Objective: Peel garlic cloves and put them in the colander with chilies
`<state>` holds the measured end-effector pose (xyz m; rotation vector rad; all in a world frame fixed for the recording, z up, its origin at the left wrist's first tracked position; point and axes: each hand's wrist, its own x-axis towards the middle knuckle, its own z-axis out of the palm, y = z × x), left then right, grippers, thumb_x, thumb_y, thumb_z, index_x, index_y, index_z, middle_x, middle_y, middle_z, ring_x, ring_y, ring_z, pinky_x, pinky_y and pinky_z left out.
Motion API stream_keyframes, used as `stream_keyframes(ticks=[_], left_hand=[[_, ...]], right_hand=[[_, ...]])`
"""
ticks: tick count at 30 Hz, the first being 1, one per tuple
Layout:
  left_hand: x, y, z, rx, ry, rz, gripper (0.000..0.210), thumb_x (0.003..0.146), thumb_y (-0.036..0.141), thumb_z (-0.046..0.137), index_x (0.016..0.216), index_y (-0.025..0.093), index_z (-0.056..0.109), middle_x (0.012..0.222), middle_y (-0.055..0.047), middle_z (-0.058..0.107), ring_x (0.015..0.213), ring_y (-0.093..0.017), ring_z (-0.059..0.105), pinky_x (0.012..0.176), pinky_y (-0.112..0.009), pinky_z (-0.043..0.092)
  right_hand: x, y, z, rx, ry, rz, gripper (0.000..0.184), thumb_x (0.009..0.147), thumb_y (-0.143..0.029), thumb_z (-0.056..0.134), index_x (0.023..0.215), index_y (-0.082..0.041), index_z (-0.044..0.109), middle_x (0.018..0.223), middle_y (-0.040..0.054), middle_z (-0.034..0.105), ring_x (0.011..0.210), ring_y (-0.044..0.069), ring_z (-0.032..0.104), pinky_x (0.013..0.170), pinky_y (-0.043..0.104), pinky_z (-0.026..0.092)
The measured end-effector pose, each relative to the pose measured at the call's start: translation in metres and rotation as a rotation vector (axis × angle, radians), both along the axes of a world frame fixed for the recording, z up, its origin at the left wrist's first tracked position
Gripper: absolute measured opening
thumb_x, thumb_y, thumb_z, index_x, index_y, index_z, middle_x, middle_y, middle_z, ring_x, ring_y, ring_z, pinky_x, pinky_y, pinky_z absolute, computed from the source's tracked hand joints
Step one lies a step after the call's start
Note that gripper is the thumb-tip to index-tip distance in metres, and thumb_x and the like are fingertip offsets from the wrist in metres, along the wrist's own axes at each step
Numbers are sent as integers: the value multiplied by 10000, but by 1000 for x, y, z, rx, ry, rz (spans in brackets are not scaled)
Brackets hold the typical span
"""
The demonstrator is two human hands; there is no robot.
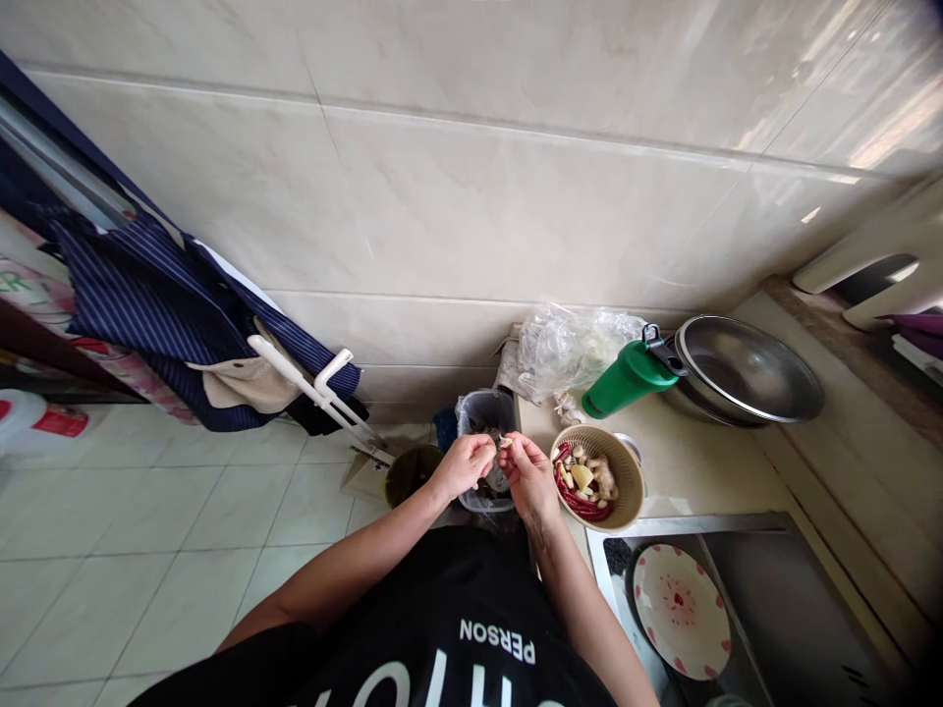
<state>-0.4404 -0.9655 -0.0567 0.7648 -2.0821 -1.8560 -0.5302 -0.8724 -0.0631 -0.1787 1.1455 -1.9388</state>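
Observation:
My right hand (531, 479) pinches a small pale garlic clove (505, 443) between thumb and fingertips. Close on its left, my left hand (466, 465) is closed in a pinch; whatever its fingertips hold is too small to make out. Both hands are above a bag-lined waste bin (487, 401) with scraps inside. Just right of my right hand, a beige basket (628, 491) contains red chillies (587, 509), several garlic cloves, a yellowish cut piece (582, 476) and a knob of ginger (604, 478). Behind the basket lies a garlic bulb (568, 408).
On the counter are a green bottle (626, 379), a crumpled clear plastic bag (564, 339) and a lidded pan (748, 368). A heart-patterned plate (682, 611) rests on the stove (800, 599). Striped cloth (147, 295) and a white-handled pole (316, 393) are at left.

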Motion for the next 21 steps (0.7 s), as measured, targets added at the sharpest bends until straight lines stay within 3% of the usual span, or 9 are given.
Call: stream_keyframes(ticks=[6,10,16,21], left_hand=[[1,-2,11,-101,62,-80,471,932,417,282,566,165,438,510,24,466,482,-83,423,526,-207,365],[2,-3,17,-154,21,-116,427,910,457,359,600,170,419,527,40,454,470,-77,412,509,-206,341],[4,-3,21,-200,26,-171,393,922,398,335,621,169,442,548,30,483,495,-82,433,534,-207,350],[4,-3,17,-330,-19,-92,348,885,322,383,579,163,431,507,43,408,487,-77,346,487,-208,269]], right_hand=[[-6,3,0,46,159,-29,217,679,-312,737,852,-193,682,753,-9,650,639,115,549,667,256,462],[-8,6,-1,74,294,10,227,703,-320,709,888,-197,658,815,16,653,727,159,576,719,292,474],[-8,7,2,48,372,16,171,746,-309,680,858,-210,594,765,-3,606,699,136,546,686,262,463],[-5,7,6,51,343,36,180,744,-338,682,829,-207,591,754,0,608,676,139,552,681,275,479]])
